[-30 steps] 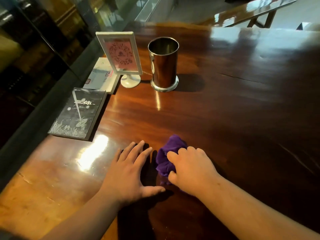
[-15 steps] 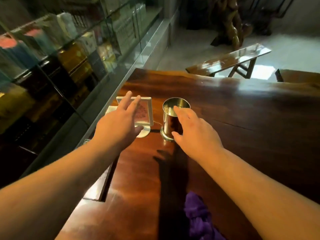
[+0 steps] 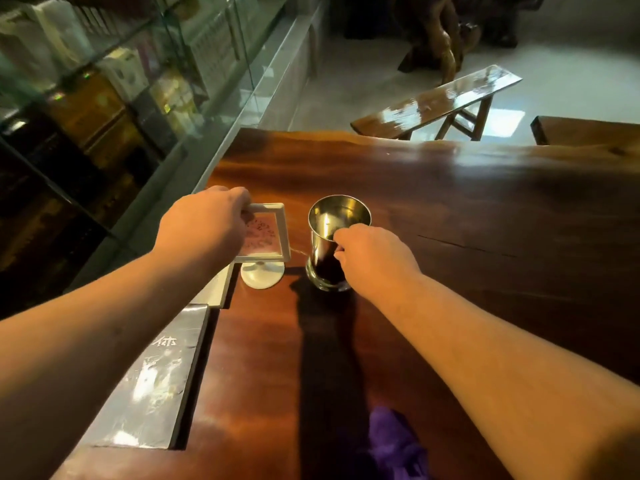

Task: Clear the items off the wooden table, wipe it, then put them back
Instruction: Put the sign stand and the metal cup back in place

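On the dark wooden table [image 3: 450, 237] stand a white-framed sign holder [image 3: 268, 237] with a pink card and round foot, and to its right a shiny metal cup [image 3: 337, 220]. My left hand [image 3: 204, 226] grips the sign's top left corner. My right hand [image 3: 374, 258] is closed around the cup's near side, thumb at the rim. A dark book [image 3: 152, 386] lies along the table's left edge under my left forearm, with a pale booklet [image 3: 216, 289] beyond it. A purple cloth [image 3: 394, 445] lies crumpled near the front edge.
A glass display case [image 3: 104, 98] with boxes runs along the table's left side. Beyond the far edge stand a glossy wooden bench [image 3: 440, 105] and another wooden piece [image 3: 588, 131] on a pale floor.
Both hands left the purple cloth and reached forward. The left hand closed on the sign frame and the right hand closed on the metal cup. The view tilted up.
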